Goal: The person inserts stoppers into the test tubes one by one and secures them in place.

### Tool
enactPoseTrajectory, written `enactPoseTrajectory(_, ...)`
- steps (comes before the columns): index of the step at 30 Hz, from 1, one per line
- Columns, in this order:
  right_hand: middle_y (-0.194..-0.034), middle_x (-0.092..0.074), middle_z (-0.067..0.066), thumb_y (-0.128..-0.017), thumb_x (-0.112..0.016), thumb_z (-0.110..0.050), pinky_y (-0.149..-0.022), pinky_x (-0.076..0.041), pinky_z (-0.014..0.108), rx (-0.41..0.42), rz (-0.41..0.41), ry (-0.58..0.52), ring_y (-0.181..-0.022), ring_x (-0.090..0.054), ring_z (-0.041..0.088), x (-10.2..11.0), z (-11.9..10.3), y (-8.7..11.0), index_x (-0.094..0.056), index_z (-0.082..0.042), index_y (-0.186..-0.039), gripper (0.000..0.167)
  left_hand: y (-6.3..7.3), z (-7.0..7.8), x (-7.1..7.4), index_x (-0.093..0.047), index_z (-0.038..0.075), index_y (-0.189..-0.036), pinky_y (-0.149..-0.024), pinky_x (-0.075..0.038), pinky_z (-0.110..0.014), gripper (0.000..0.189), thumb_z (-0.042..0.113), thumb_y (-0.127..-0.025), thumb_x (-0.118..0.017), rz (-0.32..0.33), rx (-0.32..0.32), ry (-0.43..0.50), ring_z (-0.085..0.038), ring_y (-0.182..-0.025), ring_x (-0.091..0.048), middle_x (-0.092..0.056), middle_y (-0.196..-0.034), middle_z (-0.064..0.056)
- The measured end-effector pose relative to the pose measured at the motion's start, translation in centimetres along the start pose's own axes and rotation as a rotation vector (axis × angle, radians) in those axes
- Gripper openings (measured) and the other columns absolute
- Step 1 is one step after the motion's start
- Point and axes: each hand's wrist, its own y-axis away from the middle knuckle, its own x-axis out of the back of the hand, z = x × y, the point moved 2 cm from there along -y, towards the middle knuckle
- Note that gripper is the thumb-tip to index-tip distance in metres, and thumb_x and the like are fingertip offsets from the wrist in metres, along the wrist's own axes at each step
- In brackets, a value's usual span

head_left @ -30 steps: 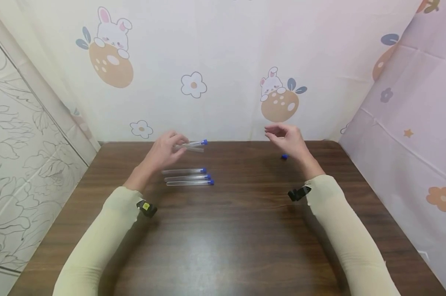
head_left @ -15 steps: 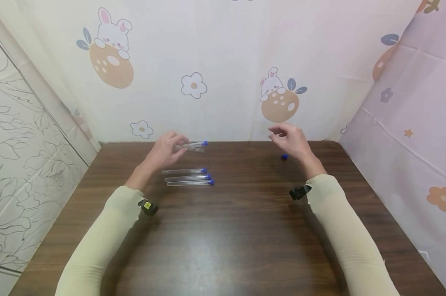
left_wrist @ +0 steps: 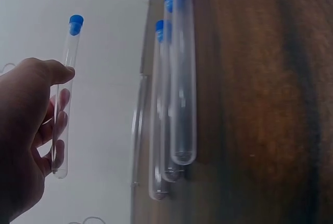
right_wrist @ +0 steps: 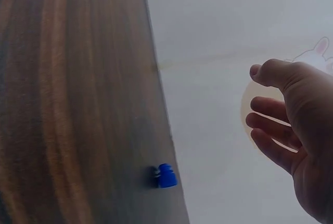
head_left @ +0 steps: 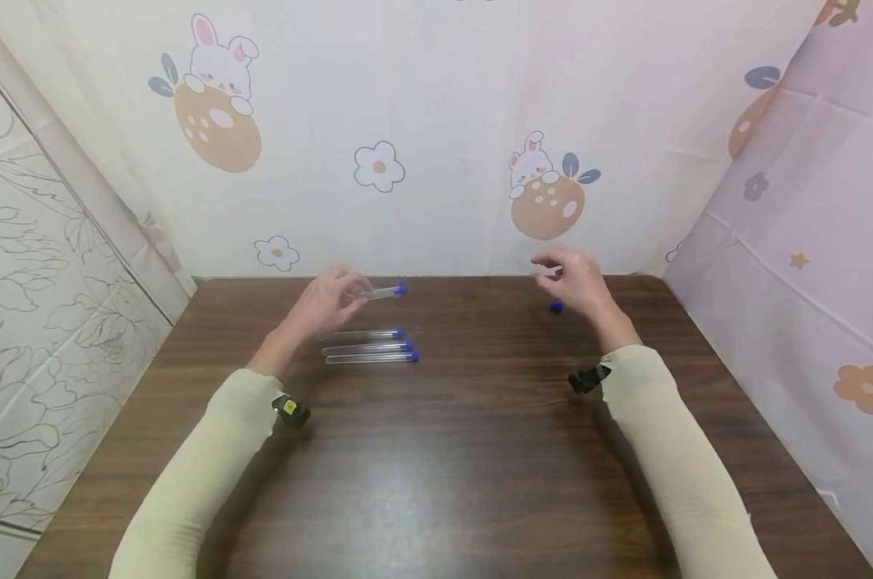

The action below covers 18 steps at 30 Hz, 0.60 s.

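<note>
My left hand (head_left: pixel 328 301) pinches a clear test tube (left_wrist: pixel 72 52) with a blue cap in its end, thumb on one side and fingers on the other. In the head view its capped end points right, near the table's back edge. Just in front lie several capped test tubes (head_left: pixel 371 359) side by side, caps to the right. A clear tube (left_wrist: pixel 137 130) with no cap visible lies along the back edge in the left wrist view. My right hand (head_left: pixel 577 281) holds nothing; its fingers are loosely bent, thumb apart. Below it a loose blue cap (right_wrist: pixel 166 176) lies on the table.
The brown wood-grain table (head_left: pixel 436 466) reaches back to a pale curtain (head_left: pixel 451 96) printed with rabbits and flowers. More patterned cloth (head_left: pixel 805 281) hangs on the right side, and a line-drawn floral panel (head_left: pixel 46 281) stands on the left.
My left hand has come down slightly with the capped test tube. My right hand has shifted a little to the right, and its thumb and fingers have spread further apart.
</note>
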Motion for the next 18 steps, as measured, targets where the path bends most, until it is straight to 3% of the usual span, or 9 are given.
enactPoseTrajectory(6,-0.137,-0.075,0.029,-0.103,-0.078,-0.008,-0.105,-0.063,0.065,-0.024,-0.029,0.029,-0.127,-0.074,0.051,-0.5,0.8,0.6,-0.076,0.002,-0.133,0.032,0.5,-0.1,-0.5,-0.076,0.01,-0.13,-0.1,-0.06,-0.058,0.025,0.014,-0.106,-0.072,-0.049,0.045,-0.011,-0.039,-0.115,-0.069,-0.072,-0.122,-0.019)
enactPoseTrajectory(18,-0.145,-0.071,0.03,-0.107,-0.073,-0.013,-0.114,-0.054,0.067,-0.129,-0.142,0.058,-0.134,-0.069,0.048,-1.1,1.7,1.4,-0.071,0.0,-0.143,0.038,0.5,-1.3,-1.9,-0.077,0.014,-0.125,-0.095,-0.058,-0.059,0.022,0.02,-0.104,-0.071,-0.072,0.054,-0.11,-0.039,-0.112,-0.069,-0.076,-0.117,-0.017)
